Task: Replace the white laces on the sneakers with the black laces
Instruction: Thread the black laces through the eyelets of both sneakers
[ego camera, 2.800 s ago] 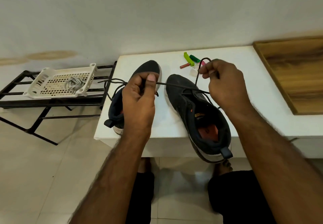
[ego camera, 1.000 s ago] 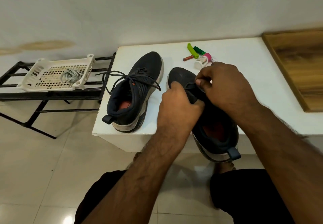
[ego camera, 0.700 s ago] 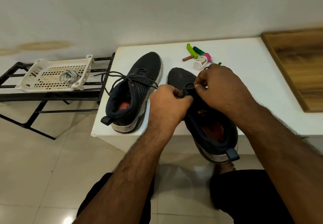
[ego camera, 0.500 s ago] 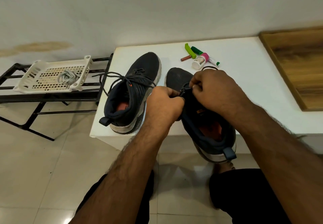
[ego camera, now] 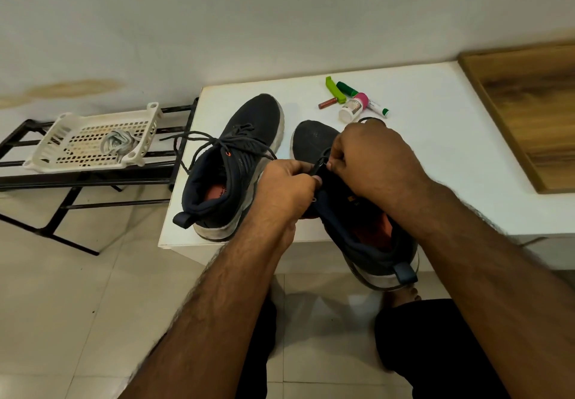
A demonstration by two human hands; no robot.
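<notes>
White worktop (ego camera: 435,162): two dark sneakers; left hand (ego camera: 287,191) and right hand (ego camera: 373,159) both pinch the black lace (ego camera: 320,163) over the right sneaker (ego camera: 314,140); left sneaker (ego camera: 245,149) beside it, already laced.

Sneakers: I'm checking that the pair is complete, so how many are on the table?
2. The left sneaker lies on the white table, already laced black. The right sneaker lies beside it, its heel past the table edge, partly hidden under both hands.
</notes>
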